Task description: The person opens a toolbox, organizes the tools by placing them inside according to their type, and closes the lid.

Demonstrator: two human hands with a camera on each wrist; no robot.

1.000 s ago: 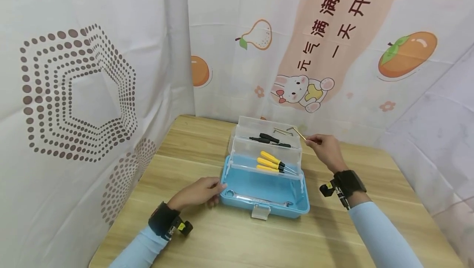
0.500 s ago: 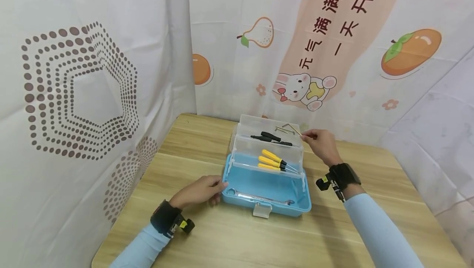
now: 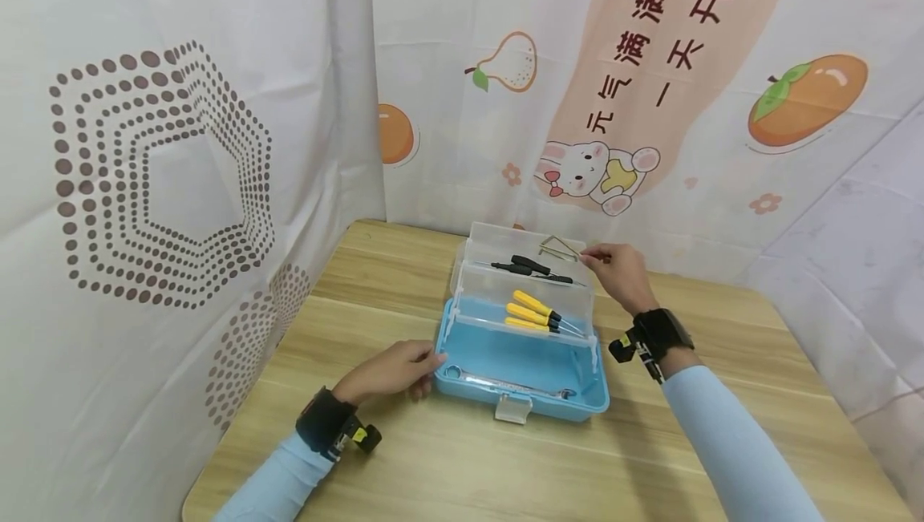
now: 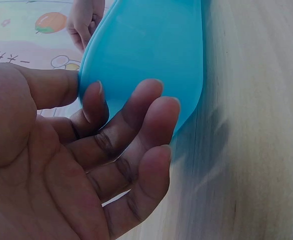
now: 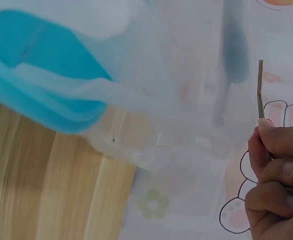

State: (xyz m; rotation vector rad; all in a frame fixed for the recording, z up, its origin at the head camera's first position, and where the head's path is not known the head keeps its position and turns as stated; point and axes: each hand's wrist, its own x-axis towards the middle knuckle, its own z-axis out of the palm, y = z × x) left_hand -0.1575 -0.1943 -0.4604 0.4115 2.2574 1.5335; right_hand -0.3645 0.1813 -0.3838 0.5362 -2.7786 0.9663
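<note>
A blue toolbox stands open on the table, with clear trays raised behind its base. My left hand pinches its left rim between thumb and index finger; in the left wrist view the other fingers curl loosely beside the blue wall. At the top tray's right end, my right hand pinches a brass-coloured hex key by one end, its bent end over the tray. Another hex key lies in that tray. Black screwdrivers and yellow-handled screwdrivers lie in the trays.
A combination wrench lies in the toolbox base. The clear latch hangs down at the front. Wooden tabletop surrounds the box, and printed curtains hang close behind and to the left.
My right hand has moved left and slightly away from me, bringing the hex key over the top tray beside the other one. My left hand stays on the rim.
</note>
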